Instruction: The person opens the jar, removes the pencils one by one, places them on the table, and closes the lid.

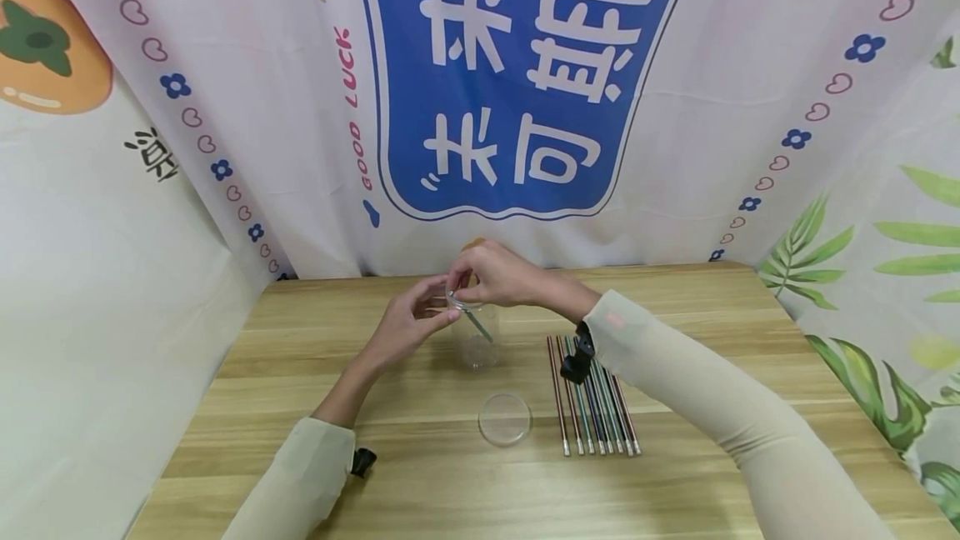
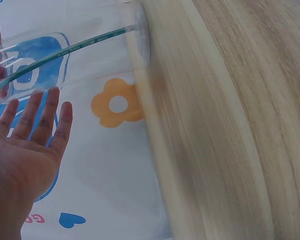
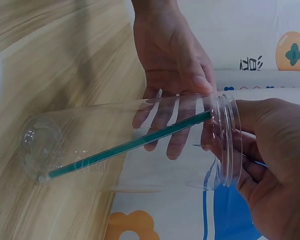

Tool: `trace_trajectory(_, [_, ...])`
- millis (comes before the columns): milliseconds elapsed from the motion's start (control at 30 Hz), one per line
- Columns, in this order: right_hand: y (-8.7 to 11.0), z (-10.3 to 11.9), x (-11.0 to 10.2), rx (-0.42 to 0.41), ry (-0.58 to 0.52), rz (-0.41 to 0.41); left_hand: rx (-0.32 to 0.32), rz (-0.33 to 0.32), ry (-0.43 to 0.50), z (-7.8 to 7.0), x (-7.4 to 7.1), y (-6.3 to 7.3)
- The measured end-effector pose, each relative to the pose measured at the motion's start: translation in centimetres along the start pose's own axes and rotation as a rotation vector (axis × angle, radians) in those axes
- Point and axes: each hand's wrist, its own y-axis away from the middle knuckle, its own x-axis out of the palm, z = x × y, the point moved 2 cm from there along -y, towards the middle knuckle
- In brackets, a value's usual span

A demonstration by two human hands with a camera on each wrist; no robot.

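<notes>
A clear plastic jar (image 1: 480, 348) stands near the back of the table with a green pencil (image 3: 130, 145) slanting inside it. The pencil's pale end meets the jar's bottom; its upper end is at the threaded neck. My right hand (image 1: 495, 273) is over the mouth, fingers curled in at the rim, pinching the pencil's top, though the jar neck partly hides the fingertips. Along the jar's left side, my left hand (image 1: 408, 319) steadies the wall with fairly straight fingers, its thumb near the neck.
A round clear lid (image 1: 505, 420) lies on the wooden table in front of the jar. To its right, several pencils (image 1: 592, 407) lie side by side under the right forearm. A printed cloth (image 1: 525, 240) hangs behind the table's back edge.
</notes>
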Motion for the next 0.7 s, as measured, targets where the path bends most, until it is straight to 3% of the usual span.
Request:
trace_trajectory(367, [0.15,-0.38,-0.03,0.048,-0.111,-0.025,0.01,-0.004,0.002,-0.12,0.02,0.04])
trace_trajectory(700, [0.49,-0.65,0.09,0.067,-0.213,-0.106,0.011,-0.004,0.001,-0.04,0.0,0.07])
